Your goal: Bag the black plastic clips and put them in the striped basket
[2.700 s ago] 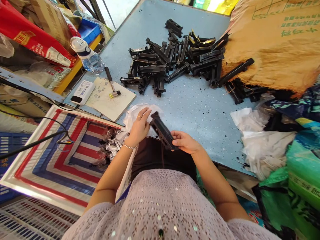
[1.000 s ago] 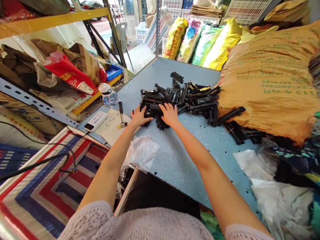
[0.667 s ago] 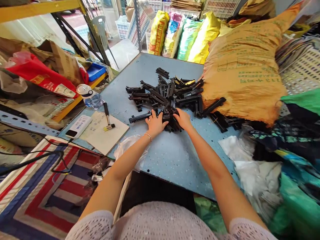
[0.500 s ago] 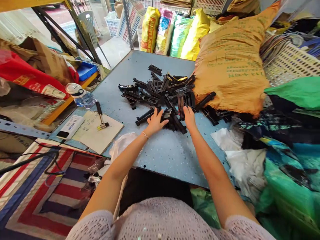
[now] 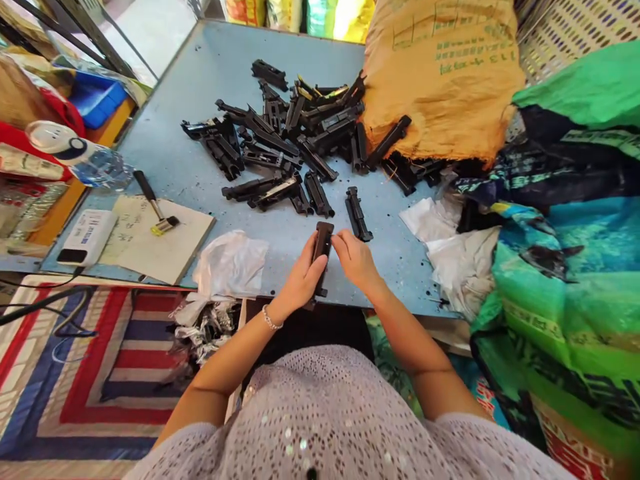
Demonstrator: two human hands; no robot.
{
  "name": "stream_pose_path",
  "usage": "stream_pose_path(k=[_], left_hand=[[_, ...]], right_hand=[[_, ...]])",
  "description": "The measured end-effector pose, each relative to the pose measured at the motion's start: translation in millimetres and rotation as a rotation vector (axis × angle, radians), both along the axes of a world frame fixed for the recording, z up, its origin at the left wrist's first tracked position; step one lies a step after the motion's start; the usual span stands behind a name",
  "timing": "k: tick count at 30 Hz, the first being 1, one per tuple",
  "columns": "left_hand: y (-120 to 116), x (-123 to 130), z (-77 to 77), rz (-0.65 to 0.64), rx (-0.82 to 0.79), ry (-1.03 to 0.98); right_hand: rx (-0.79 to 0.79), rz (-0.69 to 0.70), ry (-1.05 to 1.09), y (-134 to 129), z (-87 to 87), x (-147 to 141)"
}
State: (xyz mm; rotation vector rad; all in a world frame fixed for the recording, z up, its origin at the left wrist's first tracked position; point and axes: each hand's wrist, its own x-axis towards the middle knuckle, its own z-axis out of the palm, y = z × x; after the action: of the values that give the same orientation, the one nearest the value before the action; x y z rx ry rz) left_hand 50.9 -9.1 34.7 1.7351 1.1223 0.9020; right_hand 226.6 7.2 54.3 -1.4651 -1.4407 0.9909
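The left hand [image 5: 300,277] grasps a black part [image 5: 323,248], thumb laid across its face and fingers round its left side. The part points lengthwise from near to far, over the table's [image 5: 390,260] near edge; whether it touches the surface I cannot tell. The right hand [image 5: 356,261] is at the part's far end on the right, fingers bent, tips at its edge; whether they pinch it or only rest there, I cannot tell.

The step in hand seems to be close handling of one part, the left hand steadying while the right works at the far end. The next move likely calls for a firm left hold and careful right fingertips, as whatever detail they meet is too small to make out.

A loose part [image 5: 357,215] lies just beyond the right hand, apart from the pile [image 5: 270,155] farther off, centre-left. To the pile's right, an orange sack [image 5: 443,87] lies on the table, more parts showing at its near edge. On the left are a crumpled white bag [image 5: 233,263], a board [image 5: 180,247] with a hammer [image 5: 150,193] across it, and a bottle [image 5: 95,160].
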Motion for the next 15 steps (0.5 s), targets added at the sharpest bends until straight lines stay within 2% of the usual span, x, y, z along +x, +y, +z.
stream_pose_path(k=[2, 4, 5, 7, 10, 11, 13, 14, 15], left_hand=[[-6, 1, -4.1, 0.036, -0.044, -0.053], [-9, 0, -5.2, 0.115, -0.084, -0.066], [-9, -1, -4.9, 0.161, -0.116, -0.075], [-10, -5, -3.7, 0.255, -0.226, -0.123], [-11, -16, -5.7, 0.281, -0.406, -0.196], [-10, -19, -8.1, 0.26, -0.421, -0.17], [-7, -27, -14.3, 0.23, -0.36, 0.005], [-5, -30, -17.6, 0.232, -0.317, 0.147], [-2, -34, -20.4, 0.245, -0.28, 0.311]], right_hand=[[-0.101, 0.085, 0.075, 2, -1.2, -3], [-0.174, 0.204, 0.108, -6, -5.3, -8], [-0.153, 0.25, 0.058, -16, -8.2, -11], [-0.009, 0.313, -0.15, -40, -14.8, -20], [0.205, 0.436, -0.451, -71, -26.3, -32], [0.246, 0.494, -0.512, -75, -30.1, -34], [0.307, 0.585, -0.598, -68, -36.8, -31], [0.327, 0.568, -0.639, -57, -39.6, -26], [0.336, 0.491, -0.686, -42, -42.2, -18]])
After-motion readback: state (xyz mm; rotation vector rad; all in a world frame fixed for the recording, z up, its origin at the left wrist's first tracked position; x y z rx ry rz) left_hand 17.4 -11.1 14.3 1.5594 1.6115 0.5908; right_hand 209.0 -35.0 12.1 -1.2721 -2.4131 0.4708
